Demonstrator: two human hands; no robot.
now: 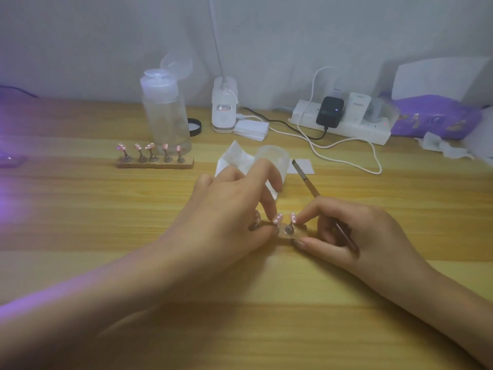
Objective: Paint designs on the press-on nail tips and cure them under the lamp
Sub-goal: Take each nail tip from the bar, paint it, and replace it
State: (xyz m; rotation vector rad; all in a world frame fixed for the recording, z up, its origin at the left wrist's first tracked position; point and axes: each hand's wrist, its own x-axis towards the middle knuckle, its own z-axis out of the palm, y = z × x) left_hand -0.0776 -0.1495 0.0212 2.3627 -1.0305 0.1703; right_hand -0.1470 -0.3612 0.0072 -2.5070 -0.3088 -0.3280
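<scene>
Pale wooden counter [80, 209], open toward me; clear plastic bottle [165, 113], contents unclear. My left hand [226, 209] pinches the small nail-tip stand [289, 232]; my right hand [354, 231] fingers grip a thin brush [309, 182].

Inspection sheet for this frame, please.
Surface: light wooden tabletop.
Job's things: wooden strip holder with five pink nail tips, far left; second small holder with pink tips between hands; brown-handled brush.
Clutter: clear plastic bottle, white pad stack, crumpled white tissue.
Hands: left hand grips second small holder; right hand holds brush, fingertips on holder.
Cables: white cable loops from white power strip; black cable from black adapter.
Surroundings: white wall, purple glow at left.
</scene>
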